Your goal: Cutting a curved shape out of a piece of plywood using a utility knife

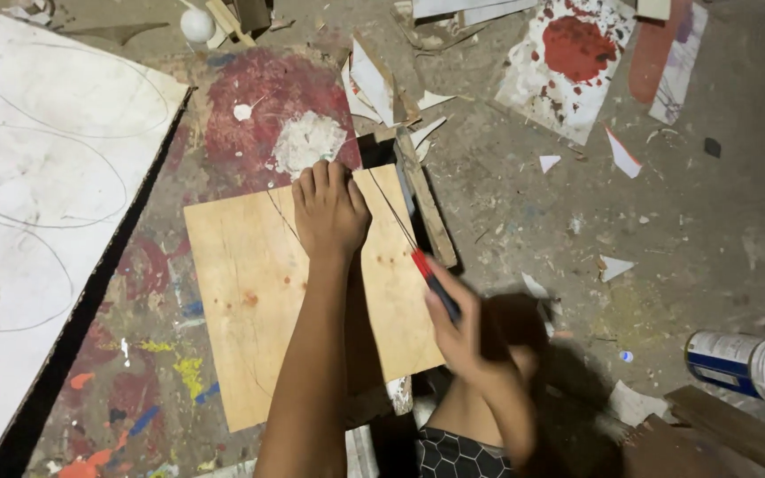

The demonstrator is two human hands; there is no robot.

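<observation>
My left hand (pixel 329 211) lay flat, fingers spread, pressed on the plywood sheet (pixel 250 310) near its far edge, likely to pin the sheet so it wouldn't shift under the blade. My right hand (pixel 462 332) was closed around the saw (pixel 427 274), gripping its red and dark handle; that hand was blurred, so finger detail was hard to read. The thin blade ran up and away across the sheet's right part, toward a wooden strip (pixel 427 208) lying along the right edge. The sheet sat on the paint-stained floor (pixel 250 97), not on a desk, with a curved pencil line just left of my pressing hand. Left side was tight: a big white board (pixel 19 221) with drawn ovals lay near, a dark gap between. Right side had more open floor, only paper scraps (pixel 617 265) scattered, and a spray can (pixel 745 363) lying well apart at lower right. A red-splashed paper (pixel 568 62) and a white ball (pixel 197 24) lay far off at the top. My left fingers were close to the blade line, apart from it.
</observation>
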